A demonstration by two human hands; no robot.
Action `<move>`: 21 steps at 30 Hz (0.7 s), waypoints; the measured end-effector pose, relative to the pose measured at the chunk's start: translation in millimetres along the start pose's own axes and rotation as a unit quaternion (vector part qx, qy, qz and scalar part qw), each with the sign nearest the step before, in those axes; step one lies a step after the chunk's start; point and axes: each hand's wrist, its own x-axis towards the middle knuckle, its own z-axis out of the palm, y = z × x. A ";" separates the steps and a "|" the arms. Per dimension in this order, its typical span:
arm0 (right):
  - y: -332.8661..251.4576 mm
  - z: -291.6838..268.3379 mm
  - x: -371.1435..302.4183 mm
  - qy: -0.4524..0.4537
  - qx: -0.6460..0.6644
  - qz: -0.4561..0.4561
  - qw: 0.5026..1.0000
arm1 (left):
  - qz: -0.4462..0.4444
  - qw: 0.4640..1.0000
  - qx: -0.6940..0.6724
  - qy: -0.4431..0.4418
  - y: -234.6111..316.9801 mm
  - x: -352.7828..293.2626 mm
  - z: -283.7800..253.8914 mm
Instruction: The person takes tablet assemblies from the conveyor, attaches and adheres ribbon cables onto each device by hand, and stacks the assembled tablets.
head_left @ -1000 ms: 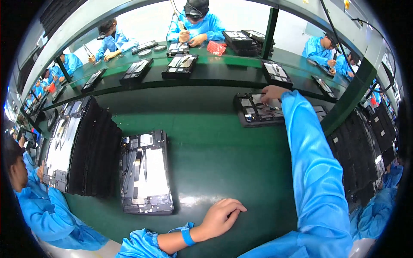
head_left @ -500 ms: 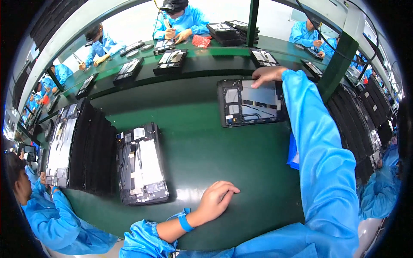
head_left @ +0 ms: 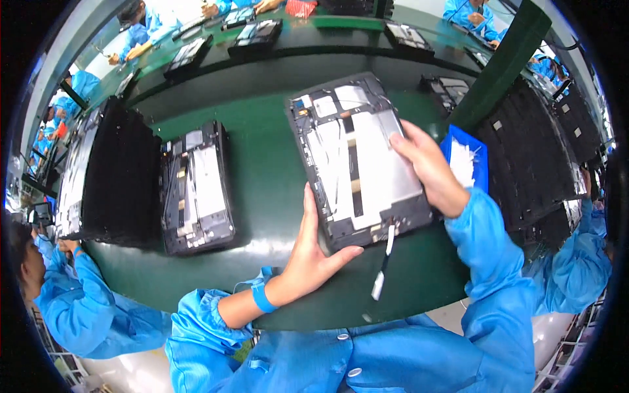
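A black-framed tablet back assembly [head_left: 386, 170], with silver plates and flat cables exposed, is tilted above the table in front of me. My right hand [head_left: 429, 164] grips its right edge, thumb on top and the other fingers out of sight around the side. My left hand [head_left: 306, 252] is spread around the lower left corner, its fingers along the left side and its thumb beneath the bottom edge; whether it bears any weight I cannot tell. A loose white-and-black strip [head_left: 383, 268] hangs from the bottom edge.
At left, a short pile of similar assemblies [head_left: 196, 190] lies beside a tall stack [head_left: 118, 177]. To the right are a blue bin [head_left: 483, 164] of white pieces, a green post [head_left: 504, 65] and more stacks [head_left: 531, 164]. A raised shelf [head_left: 314, 39] holds several units; co-workers sit around.
My right hand has brought the assembly from the far right back toward me and turned it. My left hand has risen from the table to its corner. The view has tipped downward.
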 end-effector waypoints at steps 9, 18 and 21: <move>86.7 -15.3 -71.2 0.054 -0.167 -0.047 0.983 | -0.051 0.954 0.274 -0.113 22.5 -45.7 9.0; 46.2 -3.3 -96.3 0.051 -0.441 -0.259 0.858 | 0.080 0.931 0.355 -0.023 18.5 23.7 10.1; 46.2 -6.7 -98.8 0.029 -0.462 -0.283 0.840 | 0.172 0.925 0.335 -0.042 8.4 27.5 5.4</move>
